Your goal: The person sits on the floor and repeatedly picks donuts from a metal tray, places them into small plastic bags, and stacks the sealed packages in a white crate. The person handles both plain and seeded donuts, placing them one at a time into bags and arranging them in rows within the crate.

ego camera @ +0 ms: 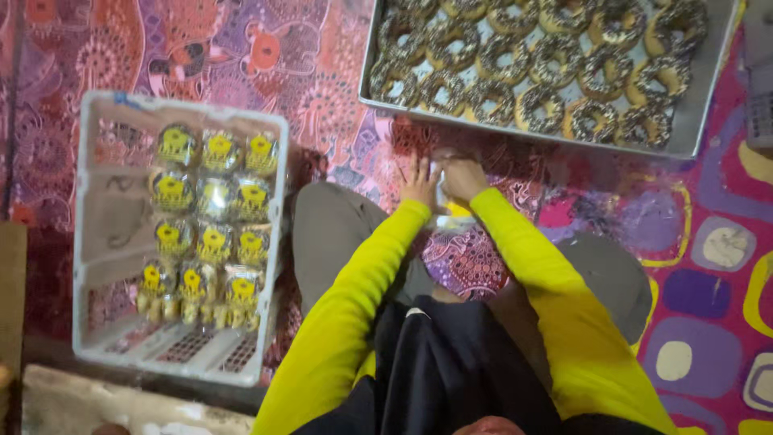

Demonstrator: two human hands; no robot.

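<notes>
Patterned purple mats cover the floor; just below the doughnut tray (699, 113), left hand (419, 182) and right hand (462, 176) grip a clear packet (441, 187), fingers closed; white crate (97, 242) far left

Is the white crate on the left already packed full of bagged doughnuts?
No: the white crate holds bagged doughnuts only along its right side, while its left part is bare.

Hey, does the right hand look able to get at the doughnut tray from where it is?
Probably yes: the right hand sits just below the metal tray, with only bare patterned cloth between it and the doughnuts.
</notes>
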